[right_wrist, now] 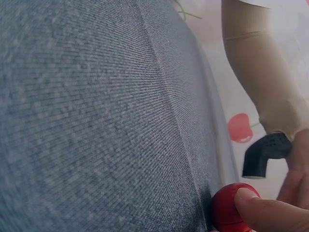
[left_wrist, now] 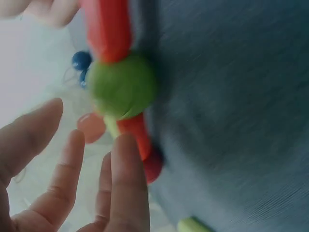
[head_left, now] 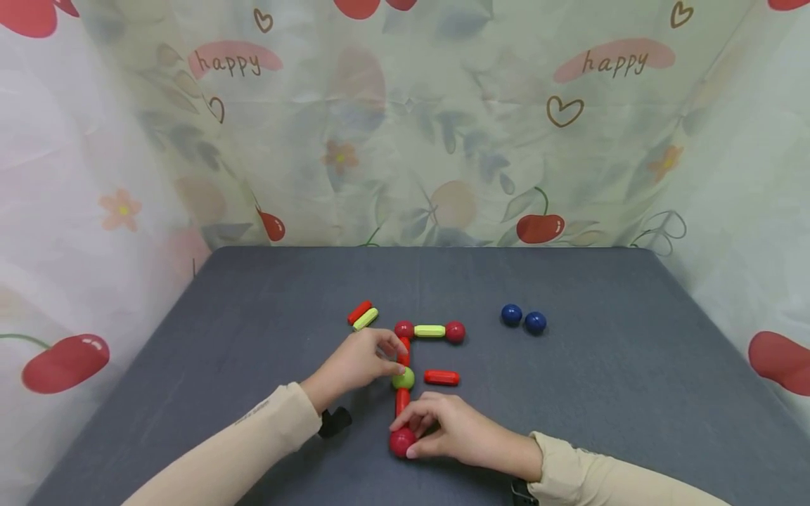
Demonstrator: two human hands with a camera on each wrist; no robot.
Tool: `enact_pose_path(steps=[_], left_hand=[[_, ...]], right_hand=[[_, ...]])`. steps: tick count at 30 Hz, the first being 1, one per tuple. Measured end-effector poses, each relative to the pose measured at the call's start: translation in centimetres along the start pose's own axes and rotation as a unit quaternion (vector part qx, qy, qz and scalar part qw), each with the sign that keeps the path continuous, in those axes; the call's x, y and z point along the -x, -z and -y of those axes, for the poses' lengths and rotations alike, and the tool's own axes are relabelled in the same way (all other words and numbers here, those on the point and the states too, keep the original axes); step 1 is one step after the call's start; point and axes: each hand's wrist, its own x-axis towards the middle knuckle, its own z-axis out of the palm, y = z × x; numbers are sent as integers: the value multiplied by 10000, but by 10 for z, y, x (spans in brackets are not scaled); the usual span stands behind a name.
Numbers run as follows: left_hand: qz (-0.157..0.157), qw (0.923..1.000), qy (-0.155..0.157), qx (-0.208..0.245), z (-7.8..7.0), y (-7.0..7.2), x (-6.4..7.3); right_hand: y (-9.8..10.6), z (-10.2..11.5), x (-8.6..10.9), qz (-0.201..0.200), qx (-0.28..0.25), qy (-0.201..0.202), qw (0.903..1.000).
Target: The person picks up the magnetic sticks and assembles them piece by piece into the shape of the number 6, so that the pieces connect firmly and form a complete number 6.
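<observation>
A loose rod [head_left: 441, 378] lies beside the green ball [head_left: 403, 379].

The curtain [head_left: 405, 176] bears "happy" twice on pink patches [head_left: 235, 59], beyond the left hand [head_left: 361, 358], leftward, and beyond the right hand [head_left: 452, 430], rightward; lettering [head_left: 252, 412] on the left sleeve [head_left: 253, 443] is too small to read.

Dark grey table [head_left: 601, 393], two blue balls [head_left: 511, 315], three loose rods [head_left: 441, 378], joined structure of balls and rods [head_left: 403, 381]
</observation>
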Motion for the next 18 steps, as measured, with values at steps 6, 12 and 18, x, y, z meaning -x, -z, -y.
enact_pose_path(steps=[6,12,18], left_hand=[[221,9993,64,295,8,-6,2],[241,9990,77,370,12,-9,1],[271,9987,116,419,15,-10,-1]], right_hand=[[1,-1,0,10,3,47,10000],[1,-2,1,14,-2,55,10000],[1,-3,1,9,-34,71,10000]])
